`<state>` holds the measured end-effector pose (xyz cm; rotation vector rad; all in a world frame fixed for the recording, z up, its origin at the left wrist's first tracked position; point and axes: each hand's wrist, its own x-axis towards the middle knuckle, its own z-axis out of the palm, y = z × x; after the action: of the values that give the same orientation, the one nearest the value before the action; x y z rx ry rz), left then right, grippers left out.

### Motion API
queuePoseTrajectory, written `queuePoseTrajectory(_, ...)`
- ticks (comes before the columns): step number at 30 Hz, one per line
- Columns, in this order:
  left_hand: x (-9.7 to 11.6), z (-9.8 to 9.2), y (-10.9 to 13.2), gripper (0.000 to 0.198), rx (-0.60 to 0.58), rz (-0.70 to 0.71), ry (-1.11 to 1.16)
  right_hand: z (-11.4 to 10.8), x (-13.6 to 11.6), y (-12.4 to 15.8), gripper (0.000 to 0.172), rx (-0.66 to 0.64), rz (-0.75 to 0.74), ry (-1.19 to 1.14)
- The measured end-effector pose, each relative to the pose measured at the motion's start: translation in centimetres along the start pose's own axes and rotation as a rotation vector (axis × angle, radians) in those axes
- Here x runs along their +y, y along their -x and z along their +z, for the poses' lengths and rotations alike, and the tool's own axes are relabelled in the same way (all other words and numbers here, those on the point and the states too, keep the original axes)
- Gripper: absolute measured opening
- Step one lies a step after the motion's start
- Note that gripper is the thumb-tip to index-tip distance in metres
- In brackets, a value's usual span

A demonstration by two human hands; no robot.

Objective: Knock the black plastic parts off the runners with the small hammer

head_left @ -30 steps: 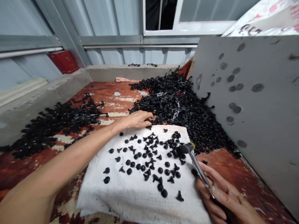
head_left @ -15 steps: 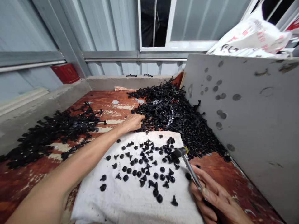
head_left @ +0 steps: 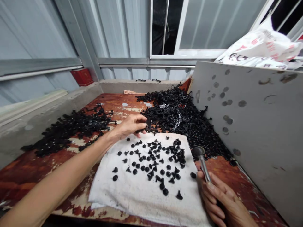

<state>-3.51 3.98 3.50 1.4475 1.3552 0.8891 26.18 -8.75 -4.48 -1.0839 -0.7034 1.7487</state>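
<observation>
My left hand (head_left: pixel 133 125) is at the far edge of a white cloth (head_left: pixel 123 195), beside a large pile of black parts (head_left: pixel 177 110). Its fingers are curled together around a small black part, partly hidden by them. My right hand (head_left: pixel 220 195) grips the handle of a metal hammer (head_left: pixel 204 165) near the cloth's right edge, its head raised over the lower end of the pile. Many small black mushroom-shaped pieces (head_left: pixel 146 159) lie scattered across the cloth.
Another heap of black parts (head_left: pixel 78 129) lies at left on the worn red table (head_left: pixel 111 100). A grey panel (head_left: pixel 255 126) stands along the right side, with a white plastic bag (head_left: pixel 265 47) above it. A red box (head_left: pixel 82 77) is by the back corner.
My left hand has lifted off the pile's edge with a black part in its fingers. The hammer has shifted right, off the cloth. The view has moved slightly.
</observation>
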Motion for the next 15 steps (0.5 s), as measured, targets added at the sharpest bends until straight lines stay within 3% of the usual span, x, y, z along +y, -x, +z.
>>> queuePoseTrajectory(4,-1.3,2.3,6.1,0.030,-0.183,-0.048,-0.067,2.1,0.3,1.4,0.038,0.042,-0.054,0.039)
queuePoseTrajectory(8,-2.6,5.2,10.2,0.023,-0.256,0.106,-0.184,4.7,1.2,1.7,0.039,0.017,-0.247,0.137)
queuePoseTrajectory(11,-3.3,6.5,12.1,0.022,-0.242,0.152,-0.145,6.1,2.4,1.7,0.037,-0.065,-0.222,0.232)
queuePoseTrajectory(15,-4.9,6.7,14.4,0.033,-0.080,-0.032,0.135,7.7,4.5,2.5,0.038,-0.096,-0.163,0.232)
